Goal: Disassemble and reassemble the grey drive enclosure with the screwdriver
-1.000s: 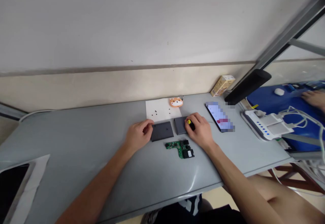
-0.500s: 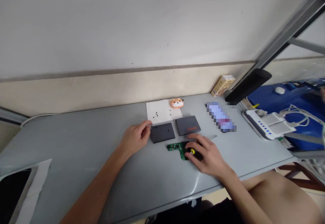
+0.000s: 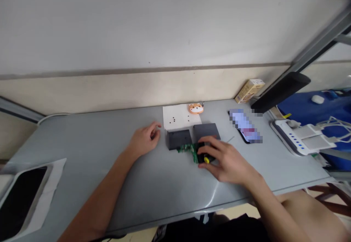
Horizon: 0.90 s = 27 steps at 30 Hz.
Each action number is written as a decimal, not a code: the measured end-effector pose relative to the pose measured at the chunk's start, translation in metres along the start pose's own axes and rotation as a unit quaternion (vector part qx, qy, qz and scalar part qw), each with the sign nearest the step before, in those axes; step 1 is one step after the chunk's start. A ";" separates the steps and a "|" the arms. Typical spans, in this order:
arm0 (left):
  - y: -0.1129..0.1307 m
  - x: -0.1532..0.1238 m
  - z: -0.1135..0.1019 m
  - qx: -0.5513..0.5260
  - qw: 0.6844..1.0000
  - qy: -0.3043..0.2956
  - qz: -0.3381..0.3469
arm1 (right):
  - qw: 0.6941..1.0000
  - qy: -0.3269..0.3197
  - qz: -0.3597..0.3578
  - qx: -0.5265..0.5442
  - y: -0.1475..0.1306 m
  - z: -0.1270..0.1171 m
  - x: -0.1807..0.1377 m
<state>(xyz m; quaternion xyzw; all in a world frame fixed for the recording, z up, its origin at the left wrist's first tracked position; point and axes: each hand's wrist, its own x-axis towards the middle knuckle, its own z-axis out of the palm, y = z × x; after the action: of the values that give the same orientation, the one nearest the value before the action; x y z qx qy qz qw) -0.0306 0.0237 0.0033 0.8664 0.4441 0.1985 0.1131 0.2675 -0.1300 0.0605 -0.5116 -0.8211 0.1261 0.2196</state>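
My right hand (image 3: 223,158) is closed around a green circuit board (image 3: 189,148) and a screwdriver (image 3: 207,159) with a yellow handle end. The screwdriver's thin shaft points out past the knuckles to the upper right. In this view the board overlaps the front edge of a dark flat casing half (image 3: 179,139). A second dark grey casing part (image 3: 207,130) lies to its right, partly behind my fingers. To the left of the casing half, my left hand (image 3: 145,137) rests with loosely curled fingers, thumb and index apart, nothing visible in them.
Several tiny black screws (image 3: 173,119) lie on white paper (image 3: 179,125), with an orange dog-faced case (image 3: 196,108) at its corner. A phone (image 3: 245,127), a carton (image 3: 250,91), a black cylinder (image 3: 282,92) and a power strip (image 3: 296,137) stand right. A tablet-like device (image 3: 23,198) lies left.
My right hand has brought the circuit board up toward the casing half, with the screwdriver still in hand. My left hand has drawn back from the casing's corner. The view has shifted slightly.
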 end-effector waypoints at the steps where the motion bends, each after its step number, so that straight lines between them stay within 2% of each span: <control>1: 0.000 0.000 0.000 0.000 1.000 0.009 -0.003 | 0.999 0.038 0.001 0.000 0.001 -0.008 0.013; 4: 0.003 0.000 -0.001 -0.009 1.000 0.006 0.005 | 0.993 0.117 -0.010 -0.015 0.009 -0.022 0.054; 7: 0.008 -0.002 -0.001 -0.020 0.998 -0.032 0.042 | 0.992 0.117 -0.016 -0.033 0.025 -0.014 0.076; 10: 0.016 -0.004 -0.001 0.001 0.997 -0.051 0.063 | 0.996 0.066 -0.029 -0.045 0.037 0.005 0.074; 14: 0.025 -0.005 0.000 0.057 0.997 -0.038 0.045 | 0.998 0.031 -0.030 -0.038 0.037 0.020 0.064; 19: 0.028 -0.005 0.002 0.069 0.996 -0.035 0.050 | 0.998 -0.005 -0.044 -0.035 0.028 0.023 0.066; 27: 0.023 -0.006 0.005 0.052 0.996 -0.021 0.071 | 0.999 -0.017 -0.038 -0.023 0.022 0.022 0.066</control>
<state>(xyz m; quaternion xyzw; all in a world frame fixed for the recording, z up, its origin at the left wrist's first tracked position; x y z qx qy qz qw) -0.0147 0.0052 0.0063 0.9043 0.3889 0.1647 0.0623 0.2493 -0.0610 0.0469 -0.4829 -0.8462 0.1071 0.1981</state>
